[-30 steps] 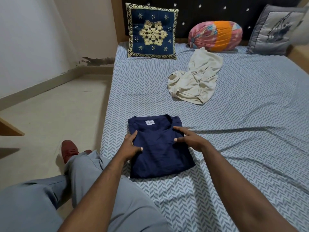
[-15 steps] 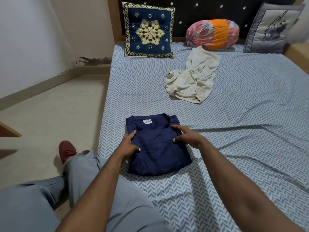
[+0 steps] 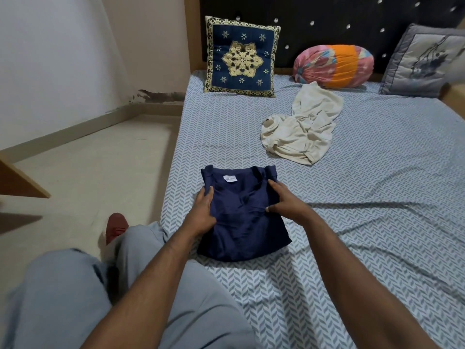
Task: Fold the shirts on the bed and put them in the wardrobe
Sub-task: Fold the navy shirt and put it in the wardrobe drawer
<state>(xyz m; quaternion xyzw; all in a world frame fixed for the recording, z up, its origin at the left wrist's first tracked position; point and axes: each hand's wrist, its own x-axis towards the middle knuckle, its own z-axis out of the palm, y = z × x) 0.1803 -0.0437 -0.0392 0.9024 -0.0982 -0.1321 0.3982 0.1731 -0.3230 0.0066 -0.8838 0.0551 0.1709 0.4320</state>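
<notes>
The left hand (image 3: 201,212) and right hand (image 3: 284,200) grip the folded navy shirt (image 3: 241,225) by its sides, fingers curled round its edges. It lies on the bed (image 3: 377,210). A crumpled cream shirt (image 3: 302,129) lies beyond.

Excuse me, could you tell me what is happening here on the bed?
A person seated at the edge of the bed holds a folded navy shirt by its sides, the left hand on its left edge and the right hand on its right. The shirt lies flat on the sheet. Further up, a cream shirt lies crumpled, not yet folded. No wardrobe is in view.
</notes>
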